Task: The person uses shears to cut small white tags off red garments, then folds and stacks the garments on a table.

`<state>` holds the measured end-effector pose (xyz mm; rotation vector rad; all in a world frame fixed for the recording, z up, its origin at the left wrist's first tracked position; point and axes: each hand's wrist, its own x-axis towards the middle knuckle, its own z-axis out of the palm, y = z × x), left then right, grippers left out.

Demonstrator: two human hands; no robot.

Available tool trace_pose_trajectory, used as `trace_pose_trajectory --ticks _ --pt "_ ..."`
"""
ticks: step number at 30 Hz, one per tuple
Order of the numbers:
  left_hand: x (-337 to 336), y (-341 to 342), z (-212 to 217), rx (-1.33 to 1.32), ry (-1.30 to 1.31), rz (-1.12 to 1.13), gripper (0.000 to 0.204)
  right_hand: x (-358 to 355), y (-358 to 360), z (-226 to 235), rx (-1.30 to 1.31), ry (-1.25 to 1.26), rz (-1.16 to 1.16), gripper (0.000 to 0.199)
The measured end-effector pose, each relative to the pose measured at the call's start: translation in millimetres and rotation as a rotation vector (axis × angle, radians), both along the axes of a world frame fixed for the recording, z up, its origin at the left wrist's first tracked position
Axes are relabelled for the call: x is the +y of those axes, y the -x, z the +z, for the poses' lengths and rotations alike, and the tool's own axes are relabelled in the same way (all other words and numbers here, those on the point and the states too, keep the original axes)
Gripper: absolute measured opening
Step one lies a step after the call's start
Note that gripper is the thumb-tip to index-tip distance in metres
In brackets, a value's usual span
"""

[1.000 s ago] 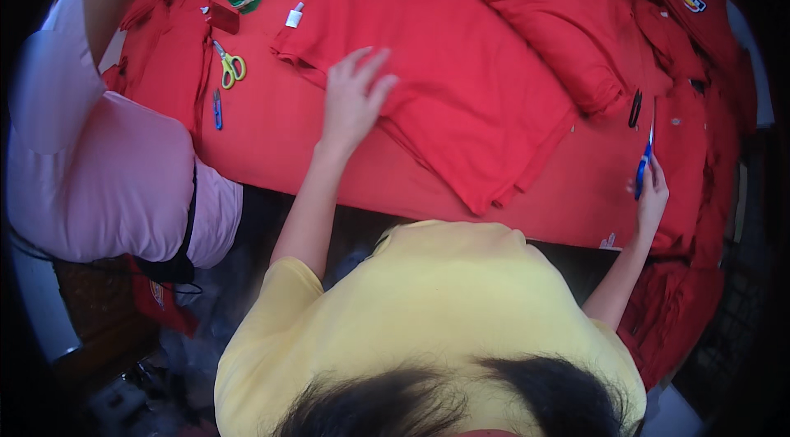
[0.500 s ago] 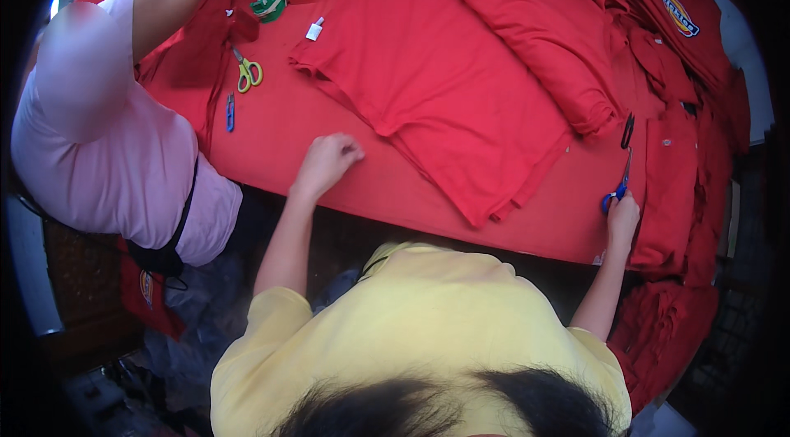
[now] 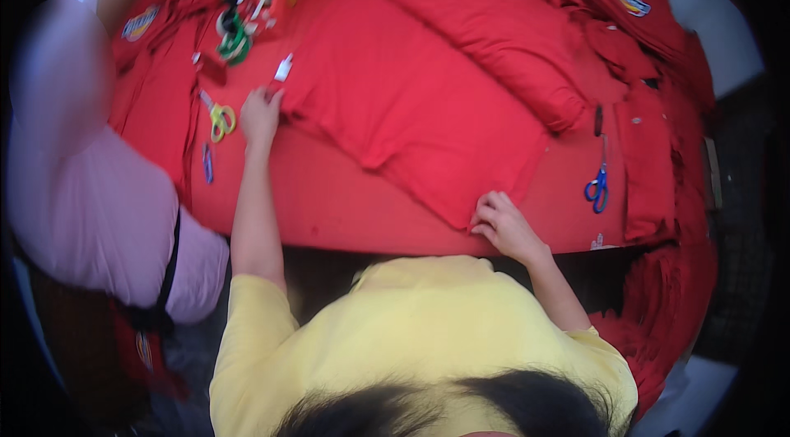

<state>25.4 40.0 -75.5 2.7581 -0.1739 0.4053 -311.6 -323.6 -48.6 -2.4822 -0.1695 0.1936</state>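
Folded red garment (image 3: 420, 108) lies flat mid worktop (image 3: 329, 198). Left hand (image 3: 260, 114) at its far-left corner, fingers curled on edge. Right hand (image 3: 504, 223) pinches near-right corner. Blue scissors (image 3: 597, 186) right of right hand, apart. Yellow scissors (image 3: 219, 118) just left of left hand.

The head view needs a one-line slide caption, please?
Both hands, left hand and right hand, grip opposite corners of a red garment on the red table.

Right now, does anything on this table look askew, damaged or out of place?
Nothing stands out. The folded red garment lies flat, the left hand at its far corner and the right hand at its near corner. Blue scissors and yellow scissors lie closed on the red table.
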Motion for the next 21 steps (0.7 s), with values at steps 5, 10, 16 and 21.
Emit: trace_pose_trajectory --ticks 5,10,16,21 --pt "36 -22 11 -0.187 0.315 0.015 0.018 -35 10 31 -0.025 -0.41 -0.16 0.012" --pt "7 -67 43 0.356 1.158 -0.272 0.013 -84 -33 91 0.246 -0.751 -0.209 0.017" --pt "-147 -136 108 0.594 1.468 -0.557 0.026 -188 -129 123 -0.184 -0.983 -0.366 0.021" --pt "-158 -137 139 0.362 1.31 -0.774 0.027 -225 -98 112 -0.701 -0.86 -0.634 0.014"
